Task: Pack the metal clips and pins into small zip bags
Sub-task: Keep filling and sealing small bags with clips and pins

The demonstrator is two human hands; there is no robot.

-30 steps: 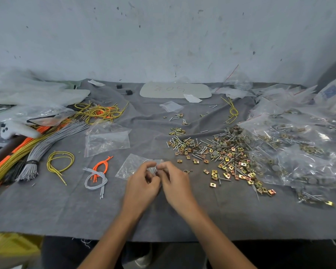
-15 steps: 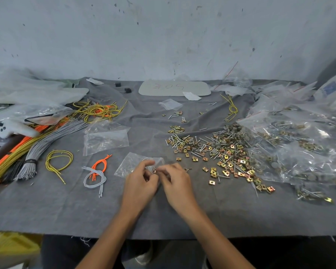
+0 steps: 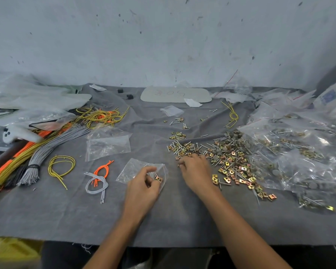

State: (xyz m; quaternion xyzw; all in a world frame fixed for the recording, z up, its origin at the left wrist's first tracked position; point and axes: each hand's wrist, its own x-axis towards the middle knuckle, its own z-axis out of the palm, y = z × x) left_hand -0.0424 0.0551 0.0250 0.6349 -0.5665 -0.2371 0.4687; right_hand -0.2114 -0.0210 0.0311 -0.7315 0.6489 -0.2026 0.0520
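Note:
A small clear zip bag (image 3: pixel 133 169) lies on the grey cloth in front of me. My left hand (image 3: pixel 144 188) holds its near end, with a few brass clips (image 3: pixel 158 178) showing between the fingers. My right hand (image 3: pixel 195 171) has its curled fingertips down at the left edge of the loose pile of brass clips and steel pins (image 3: pixel 227 158); what they pinch is hidden. More small groups of clips and pins (image 3: pixel 177 135) lie farther back.
Another clear zip bag (image 3: pixel 108 145) lies to the left. Filled bags (image 3: pixel 303 152) heap up on the right. Loops and bundles of yellow, orange and grey cords (image 3: pixel 61 166) cover the left side. A pale board (image 3: pixel 176 95) lies by the wall.
My two hands were together at the small bag's mouth. The right hand has since moved right to the pile, while the left stays at the bag.

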